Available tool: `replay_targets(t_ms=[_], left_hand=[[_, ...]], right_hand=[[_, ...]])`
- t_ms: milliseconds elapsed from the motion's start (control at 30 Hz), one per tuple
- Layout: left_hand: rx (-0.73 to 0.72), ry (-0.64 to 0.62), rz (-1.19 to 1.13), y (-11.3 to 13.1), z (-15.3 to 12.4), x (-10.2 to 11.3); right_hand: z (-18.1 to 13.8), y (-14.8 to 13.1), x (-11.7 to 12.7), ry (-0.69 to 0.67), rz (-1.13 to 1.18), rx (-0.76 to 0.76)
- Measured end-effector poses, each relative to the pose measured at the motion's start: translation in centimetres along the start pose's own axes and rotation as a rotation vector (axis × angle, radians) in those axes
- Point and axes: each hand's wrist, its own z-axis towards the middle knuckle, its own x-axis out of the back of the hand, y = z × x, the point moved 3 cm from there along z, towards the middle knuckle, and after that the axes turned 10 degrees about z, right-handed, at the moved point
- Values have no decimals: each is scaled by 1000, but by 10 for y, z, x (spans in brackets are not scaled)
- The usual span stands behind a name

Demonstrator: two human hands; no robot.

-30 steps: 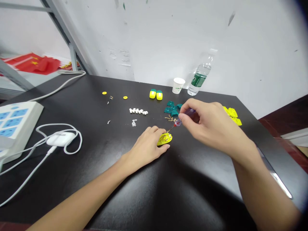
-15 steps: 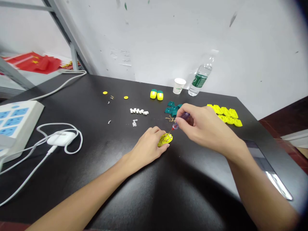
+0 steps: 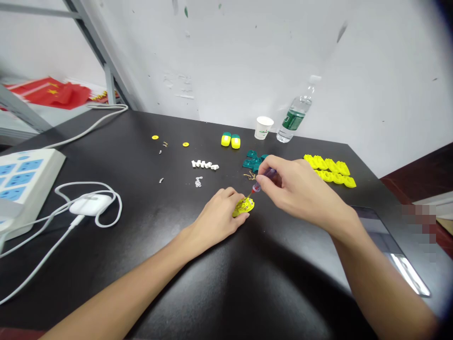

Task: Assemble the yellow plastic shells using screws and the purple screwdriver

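Note:
My left hand [image 3: 226, 211] grips a small yellow plastic shell [image 3: 247, 206] against the black table, fingers and thumb around its near side. Small parts show inside the shell, too fine to make out. My right hand [image 3: 283, 182] is closed round the handle of a screwdriver [image 3: 257, 187], which slants down so that its thin tip meets the shell. Just beyond the screwdriver lie thin brass-coloured strips [image 3: 249, 175] and dark green plastic pieces [image 3: 253, 162], partly hidden by my right hand. White plastic parts [image 3: 205, 165] form a row farther left, with small clear pieces [image 3: 198, 182] nearer me.
Two yellow-and-green cases [image 3: 230, 140], a paper cup [image 3: 264, 127] and a water bottle [image 3: 293, 118] stand at the back. Yellow shells [image 3: 327, 163] lie in rows at right, near a phone [image 3: 389, 250]. A power strip [image 3: 31, 184] and a cabled white charger [image 3: 90, 204] occupy the left.
My right hand and the screwdriver handle have shifted very slightly left. My left hand keeps its hold on the yellow shell.

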Motion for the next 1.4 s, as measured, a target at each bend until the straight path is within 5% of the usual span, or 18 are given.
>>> replay_targets(t_ms=[1400], left_hand=[[-73,-21,27,1,1,0]], right_hand=[[3,3,-4,-3,-25,36]])
